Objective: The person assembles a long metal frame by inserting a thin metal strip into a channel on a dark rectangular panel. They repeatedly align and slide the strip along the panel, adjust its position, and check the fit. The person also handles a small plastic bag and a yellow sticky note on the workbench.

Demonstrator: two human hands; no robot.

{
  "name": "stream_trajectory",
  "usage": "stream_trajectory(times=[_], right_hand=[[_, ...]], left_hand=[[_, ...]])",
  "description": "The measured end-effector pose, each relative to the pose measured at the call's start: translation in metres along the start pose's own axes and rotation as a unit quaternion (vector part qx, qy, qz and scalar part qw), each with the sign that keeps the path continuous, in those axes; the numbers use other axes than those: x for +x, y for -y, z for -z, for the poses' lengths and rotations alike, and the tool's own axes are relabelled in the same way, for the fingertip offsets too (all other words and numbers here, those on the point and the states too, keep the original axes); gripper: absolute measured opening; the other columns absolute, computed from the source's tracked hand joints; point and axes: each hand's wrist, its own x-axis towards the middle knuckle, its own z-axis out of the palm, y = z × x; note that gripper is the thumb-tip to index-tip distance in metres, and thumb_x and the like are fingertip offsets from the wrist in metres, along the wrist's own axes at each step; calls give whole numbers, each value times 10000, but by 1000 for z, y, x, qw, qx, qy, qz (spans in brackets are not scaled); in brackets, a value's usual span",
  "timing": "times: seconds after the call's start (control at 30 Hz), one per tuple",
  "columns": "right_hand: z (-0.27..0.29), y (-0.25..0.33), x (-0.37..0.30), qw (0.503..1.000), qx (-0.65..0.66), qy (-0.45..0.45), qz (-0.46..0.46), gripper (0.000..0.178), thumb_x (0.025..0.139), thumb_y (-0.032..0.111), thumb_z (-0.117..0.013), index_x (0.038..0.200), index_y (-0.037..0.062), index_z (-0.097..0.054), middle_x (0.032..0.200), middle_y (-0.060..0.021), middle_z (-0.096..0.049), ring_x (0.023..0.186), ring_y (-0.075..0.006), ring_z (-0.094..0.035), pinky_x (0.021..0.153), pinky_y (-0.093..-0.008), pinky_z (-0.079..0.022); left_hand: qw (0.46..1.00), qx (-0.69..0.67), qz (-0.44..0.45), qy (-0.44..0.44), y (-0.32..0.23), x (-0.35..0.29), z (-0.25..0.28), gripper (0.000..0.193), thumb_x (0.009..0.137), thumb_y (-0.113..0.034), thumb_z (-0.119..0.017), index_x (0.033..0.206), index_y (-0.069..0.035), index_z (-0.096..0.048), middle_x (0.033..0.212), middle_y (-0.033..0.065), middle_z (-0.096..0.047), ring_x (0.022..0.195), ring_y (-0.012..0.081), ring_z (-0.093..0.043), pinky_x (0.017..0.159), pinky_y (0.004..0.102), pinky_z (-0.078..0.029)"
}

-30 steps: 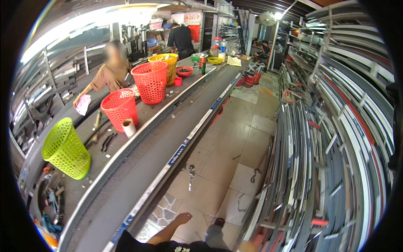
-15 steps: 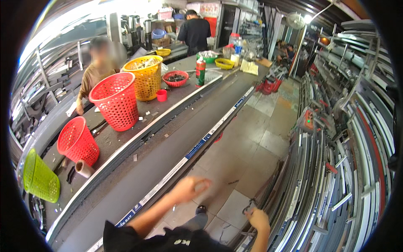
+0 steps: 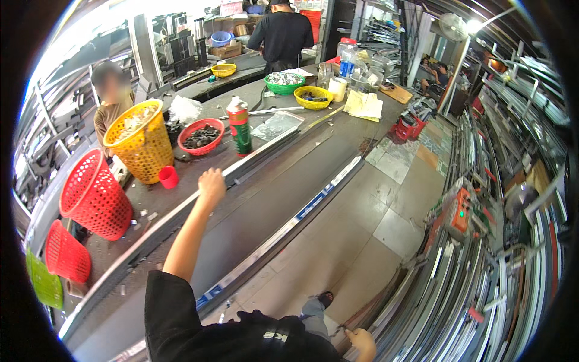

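Note:
My left hand [image 3: 211, 186] reaches out over the table, its fingers curled at a long silver metal profile [image 3: 158, 224] and closed on its edge. A second long strip with blue and white labels [image 3: 313, 206] lies along the table's near edge. My right hand [image 3: 362, 342] is low at the right, by my leg, its fingers pinched together. Something small and dark shows at its fingertips, too small to name. Beyond my left hand are a red cup [image 3: 169, 177], a red and green spray can [image 3: 239, 130] and a red basket of small dark parts [image 3: 201, 137].
Tall perforated baskets, yellow [image 3: 145, 151], red [image 3: 99, 196] and green [image 3: 45, 283], line the table's left side. A person [image 3: 111, 96] stands behind them; another [image 3: 283, 36] works at the back. Racked metal profiles [image 3: 434, 301] crowd the right, beside the tiled floor [image 3: 362, 223].
My left hand has moved from over the aisle forward and left to the metal profile. My right hand has dropped lower. The view has shifted, and I am farther along the table.

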Motion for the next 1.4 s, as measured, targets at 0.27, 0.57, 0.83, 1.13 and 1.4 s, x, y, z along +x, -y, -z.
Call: stream_trajectory(times=[0.27,0.57,0.83,1.13,1.4], right_hand=[[283,62,179,985,-107,-101,87,479,895,471,-687,1020,11,-736,1024,-231,-729,1002,-414,-690,886,-487,-539],[450,267,367,896,80,-139,414,308,986,246,-634,1002,-59,-676,791,-163,-712,758,-274,-712,699,-375,-557],[443,440,354,789,264,256,493,373,1057,285,-521,989,-47,-678,795,-134,-710,713,-211,-693,676,-337,-569],[418,528,333,653,160,556,488,684,1025,498,-547,1406,-64,-461,1253,-247,-646,1035,-288,-686,901,-428,-538],[407,527,363,630,478,473,390,484,1024,337,-615,1325,-37,-550,1151,-139,-664,1092,-233,-646,961,-377,-506]], left_hand=[[990,-71,100,-75,-24,-2,-20,324,855,-261,-765,989,-24,-589,1037,175,-601,963,381,-648,824,487,-522],[977,-25,152,-144,-71,-7,30,325,761,-121,-759,1025,-47,-585,1031,130,-609,998,345,-606,906,443,-462],[973,-62,170,-144,-157,35,84,384,693,-137,-816,1016,-111,-610,1013,63,-666,1056,273,-626,935,410,-464],[962,-144,55,-223,-293,105,70,265,665,-193,-775,872,-162,-612,979,-38,-673,973,183,-654,804,342,-530],[929,-175,108,-307,-418,189,45,169,740,-146,-718,880,-162,-624,996,-51,-700,981,156,-664,810,314,-537]])
